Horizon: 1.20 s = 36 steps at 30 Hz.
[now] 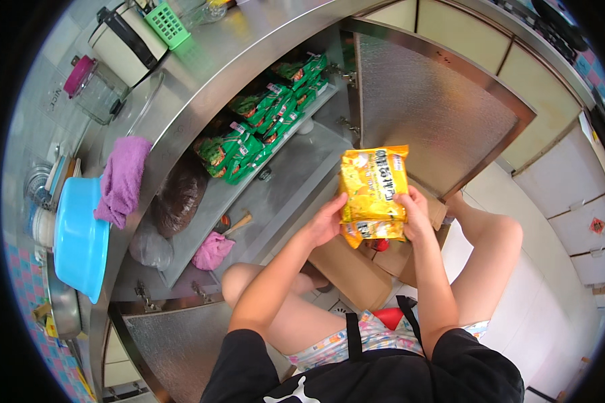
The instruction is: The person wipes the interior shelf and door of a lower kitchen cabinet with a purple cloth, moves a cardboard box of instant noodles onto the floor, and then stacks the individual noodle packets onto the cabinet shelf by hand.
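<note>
Between both hands I hold yellow food packets (370,189), seemingly two stacked together, with printed writing on the wrappers. My left hand (327,221) grips their left edge, and my right hand (414,211) grips the right edge with the thumb over the front. Below them an open cardboard box (355,274) stands on the floor between my legs, a small red item (379,245) showing inside. Ahead to the left is an open metal cabinet, where green packets (242,151) are piled in rows on the shelf (302,118).
The cabinet's frosted doors stand open at right (433,101) and lower left (181,347). A dark-filled plastic bag (180,196) sits on the shelf, a pink cloth bundle (213,251) beneath. A blue basin (78,237) and purple towel (125,179) lie along the counter edge (222,75).
</note>
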### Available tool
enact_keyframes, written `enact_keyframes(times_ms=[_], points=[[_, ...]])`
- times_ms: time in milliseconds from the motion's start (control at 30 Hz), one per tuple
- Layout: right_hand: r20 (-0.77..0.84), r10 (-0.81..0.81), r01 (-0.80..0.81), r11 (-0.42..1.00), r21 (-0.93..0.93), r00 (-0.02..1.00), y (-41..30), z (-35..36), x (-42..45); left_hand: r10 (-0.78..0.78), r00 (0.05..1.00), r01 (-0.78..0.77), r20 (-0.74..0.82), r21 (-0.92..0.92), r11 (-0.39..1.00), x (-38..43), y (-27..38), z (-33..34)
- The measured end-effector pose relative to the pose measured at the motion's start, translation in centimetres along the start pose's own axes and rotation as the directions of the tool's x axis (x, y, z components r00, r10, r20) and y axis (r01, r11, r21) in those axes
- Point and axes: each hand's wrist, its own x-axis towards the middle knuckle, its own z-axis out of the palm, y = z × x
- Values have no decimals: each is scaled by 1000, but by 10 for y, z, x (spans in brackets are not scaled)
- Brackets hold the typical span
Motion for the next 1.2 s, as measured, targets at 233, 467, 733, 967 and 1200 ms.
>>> enact_keyframes(times_ms=[233,467,733,967,1200], points=[[181,61,-100,972,214,982,-5,17,-20,224,970,-226,-91,-4,974,-24,8,2],[249,50,-118,957,265,967,-13,15,-24,220,972,-221,-85,-4,975,-24,4,-3],[125,-60,40,987,158,990,-24,-5,-19,419,892,-410,-168,90,908,-14,5,-4],[179,-43,14,987,160,983,-26,-8,-19,376,899,-385,-224,3,923,-20,10,13],[104,-147,159,981,-115,984,-17,10,-21,313,939,-326,-146,-79,942,-17,0,-3]])
